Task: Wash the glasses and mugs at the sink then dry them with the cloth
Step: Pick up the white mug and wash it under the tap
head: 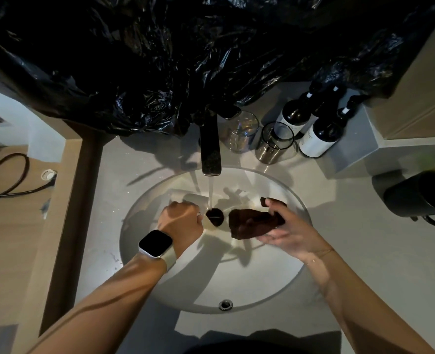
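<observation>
**Dark cloth held over the basin while the tap runs**

While water falls in a thin stream from the tap [211, 146], both hands sit low inside the round sink [283, 290]. Just right of the stream, the right hand [292, 232] holds a dark brown cloth [252, 223]: its fingers [275, 203] curl over the cloth's far edge, the thumb seems to press from the near side, and the cloth's free end points toward the stream. Just left of the stream, the left hand [182, 221] is turned knuckles-up with a watch [156, 244] on its wrist; its fingers are curled under and appear to close on something pale or clear, though the glare and the hand's own back hide what it is. Directly under the stream lies a small dark oval shape [215, 216], possibly the drain, between the two hands.

Behind the tap, on the grey surface [339, 251], stand two clear glasses: one [242, 131] just right of the tap, the other [275, 143] beside it, further right. Right of these glasses stand dark bottles [318, 134] with white labels. Well right of the tap, near the frame edge, a black mug [421, 195] lies on its side, handle toward the viewer. Crumpled black plastic sheeting [185, 60] hangs behind and above the tap. Far left of the tap, a black cable [6, 175] loops on a wooden floor.
</observation>
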Demonstrator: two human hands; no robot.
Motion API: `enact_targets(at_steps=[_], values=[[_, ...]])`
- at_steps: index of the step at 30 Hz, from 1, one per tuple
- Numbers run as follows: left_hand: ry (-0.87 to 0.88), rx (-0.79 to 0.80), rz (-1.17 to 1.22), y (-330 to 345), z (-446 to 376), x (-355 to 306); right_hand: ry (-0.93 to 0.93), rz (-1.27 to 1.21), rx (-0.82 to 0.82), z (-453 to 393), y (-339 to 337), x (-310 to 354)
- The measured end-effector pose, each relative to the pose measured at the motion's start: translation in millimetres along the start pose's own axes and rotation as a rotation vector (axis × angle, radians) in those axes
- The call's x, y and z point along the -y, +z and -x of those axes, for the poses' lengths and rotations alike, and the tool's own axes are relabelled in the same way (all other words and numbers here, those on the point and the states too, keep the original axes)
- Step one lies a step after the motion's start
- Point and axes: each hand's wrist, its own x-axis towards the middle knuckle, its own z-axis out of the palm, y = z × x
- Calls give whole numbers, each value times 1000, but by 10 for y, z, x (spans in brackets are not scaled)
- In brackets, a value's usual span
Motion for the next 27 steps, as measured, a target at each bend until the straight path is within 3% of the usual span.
enact_targets(at_steps=[4, 7, 12, 14, 19, 22, 27], values=[[-19, 13, -55, -26, -9, -43, -108, -29, 5, -65, -23, -69], [-58, -18, -21, -63, 1, -71, -162, 13, 152, -93, -37, -63], [-122, -10, 140, -122, -14, -48, -170, -115, 255, -55, 123, -26], [-143, 1, 289, -131, -8, -14, -115, -252, 233, -110, 72, -59], [-228, 16, 1010, -20, 47, 103, -44, -324, 218, -168, 180, -36], [-232, -2, 1188, 13, 77, 47, -144, -169, 200, -115, 414, 46], [-211, -53, 1442, 19, 4, 7, -217, 565, 301, -212, 560, 5]])
